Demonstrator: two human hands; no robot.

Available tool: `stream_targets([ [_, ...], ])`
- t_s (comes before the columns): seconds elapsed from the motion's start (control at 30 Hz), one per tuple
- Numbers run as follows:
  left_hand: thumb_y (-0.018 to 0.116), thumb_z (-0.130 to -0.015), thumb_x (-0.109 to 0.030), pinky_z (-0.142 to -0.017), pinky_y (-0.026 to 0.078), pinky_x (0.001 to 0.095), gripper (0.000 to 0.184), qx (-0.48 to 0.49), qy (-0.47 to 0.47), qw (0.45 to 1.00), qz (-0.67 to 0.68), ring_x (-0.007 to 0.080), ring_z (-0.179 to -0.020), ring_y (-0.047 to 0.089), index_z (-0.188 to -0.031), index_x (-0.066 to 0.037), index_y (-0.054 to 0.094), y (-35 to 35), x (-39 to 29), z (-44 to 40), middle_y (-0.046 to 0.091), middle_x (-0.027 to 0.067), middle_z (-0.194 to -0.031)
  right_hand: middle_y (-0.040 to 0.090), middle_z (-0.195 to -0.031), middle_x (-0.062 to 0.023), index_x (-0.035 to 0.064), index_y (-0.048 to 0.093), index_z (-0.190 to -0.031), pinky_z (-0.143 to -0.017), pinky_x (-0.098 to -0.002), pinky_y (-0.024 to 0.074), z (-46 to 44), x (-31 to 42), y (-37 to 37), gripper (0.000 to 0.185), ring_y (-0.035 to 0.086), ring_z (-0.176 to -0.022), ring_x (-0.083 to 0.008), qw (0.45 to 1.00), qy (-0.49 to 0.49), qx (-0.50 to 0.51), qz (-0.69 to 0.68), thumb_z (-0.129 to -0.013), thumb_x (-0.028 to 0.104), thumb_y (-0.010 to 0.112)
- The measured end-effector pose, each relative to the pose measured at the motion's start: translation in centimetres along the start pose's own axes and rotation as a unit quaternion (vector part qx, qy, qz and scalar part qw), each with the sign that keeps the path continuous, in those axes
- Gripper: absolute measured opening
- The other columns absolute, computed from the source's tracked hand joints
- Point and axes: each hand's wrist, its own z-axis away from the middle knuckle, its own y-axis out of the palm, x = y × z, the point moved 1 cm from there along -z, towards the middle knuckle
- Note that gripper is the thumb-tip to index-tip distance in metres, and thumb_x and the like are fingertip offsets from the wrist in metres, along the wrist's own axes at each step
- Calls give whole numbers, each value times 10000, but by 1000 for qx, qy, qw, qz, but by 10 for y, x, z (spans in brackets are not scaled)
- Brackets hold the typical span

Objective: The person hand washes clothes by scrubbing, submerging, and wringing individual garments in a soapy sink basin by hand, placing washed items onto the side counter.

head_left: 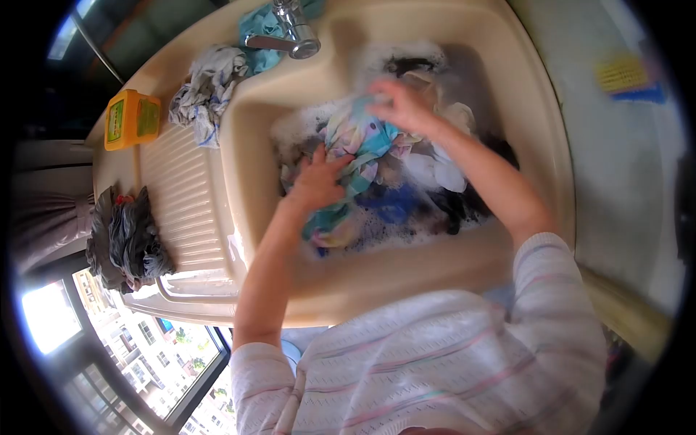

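Note:
A beige sink (406, 279) holds soapy water and a heap of wet clothes. Across its left part lies a multicoloured teal and pastel cloth (349, 136). On the lower left of this cloth rests my left hand (319, 177), its fingers spread. My right hand (399, 105) is at the cloth's upper end, fingers curled round a bit of teal fabric and slightly blurred. White cloth (435, 168), blue cloth (395, 205) and dark pieces lie in the suds around them.
A chrome tap (301, 43) stands at the sink's back edge. On the left are a crumpled grey-white cloth (210, 87), teal cloth (261, 32), an orange container (132, 119) and dark cloth (127, 239) by the ribbed drainboard (181, 196).

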Motion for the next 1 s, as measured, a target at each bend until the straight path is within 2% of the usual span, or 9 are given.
stream_targets([
  [0.1, 517, -690, -60, -847, 425, 444, 519, 162, -146, 975, 46, 319, -1026, 493, -1200, -150, 479, 7, -21, -25, 406, 186, -1265, 471, -1144, -66, 155, 452, -1196, -803, -424, 420, 53, 5, 59, 488, 460, -1043, -276, 949, -69, 13, 308, -755, 273, 623],
  [0.27, 522, -697, -65, -818, 452, 376, 444, 8, -168, 979, 116, 284, -945, 550, -1141, -88, 528, 131, 22, -40, 524, 192, -1092, 489, -1147, -97, 154, 436, -1234, -842, -383, 401, 17, -65, 95, 411, 458, -1068, -274, 955, 217, 139, 146, -839, 256, 481],
  [0.33, 523, -712, -58, -806, 457, 357, 405, 8, -222, 952, 212, 255, -926, 557, -1116, -63, 542, 120, 25, -44, 546, 167, -1058, 537, -1087, -120, 102, 503, -1149, -837, -379, 405, 25, -74, 85, 334, 503, -1021, -257, 980, 150, 61, 118, -848, 234, 443],
  [0.4, 527, -735, -57, -809, 453, 351, 374, 105, -278, 881, 368, 229, -915, 556, -1108, -47, 543, 38, 23, -48, 548, 134, -1062, 572, -1017, -131, 69, 549, -1064, -804, -376, 417, 22, -75, 76, 289, 538, -955, -250, 988, 139, 25, 70, -841, 222, 446],
  [0.57, 571, -790, -383, -884, 400, 387, 518, -63, -279, 523, 803, 249, -1019, 518, -1176, -47, 490, 9, 37, -19, 525, 116, -1147, 624, -813, -127, 34, 612, -853, -651, -376, 469, 6, -70, 60, 206, 602, -747, -258, 952, 281, 63, -98, -789, 221, 552],
  [0.67, 534, -795, -497, -903, 383, 393, 560, -89, -250, 429, 863, 243, -1009, 517, -1157, -70, 508, 9, 28, -29, 557, 102, -1095, 602, -680, -141, 42, 607, -674, -569, -401, 449, 13, 4, 88, 296, 584, -629, -300, 989, 21, -135, -57, -753, 324, 568],
  [0.73, 477, -786, -588, -962, 324, 401, 610, 6, -247, 364, 898, 227, -1100, 454, -1126, -83, 506, 21, 27, -23, 544, 101, -1123, 595, -788, -143, 56, 607, -654, -667, -374, 474, 37, 92, 86, 297, 575, -755, -302, 998, -35, 46, 1, -691, 350, 587],
  [0.87, 403, -828, -376, -879, 366, 399, 379, -121, -308, 430, 840, 226, -986, 508, -1000, -71, 547, 29, 19, -16, 560, 107, -1027, 573, -892, -155, 42, 572, -634, -725, -412, 453, 33, 73, 178, 217, 553, -828, -334, 955, -234, -177, 49, -697, 246, 610],
  [1.0, 354, -859, -190, -750, 446, 357, 270, -177, -356, 344, 851, 232, -917, 535, -975, -35, 543, 32, -7, -26, 561, 111, -980, 591, -770, -193, 30, 584, -657, -646, -436, 454, -17, 67, 110, 271, 566, -724, -357, 991, 99, -82, 37, -729, 289, 549],
])
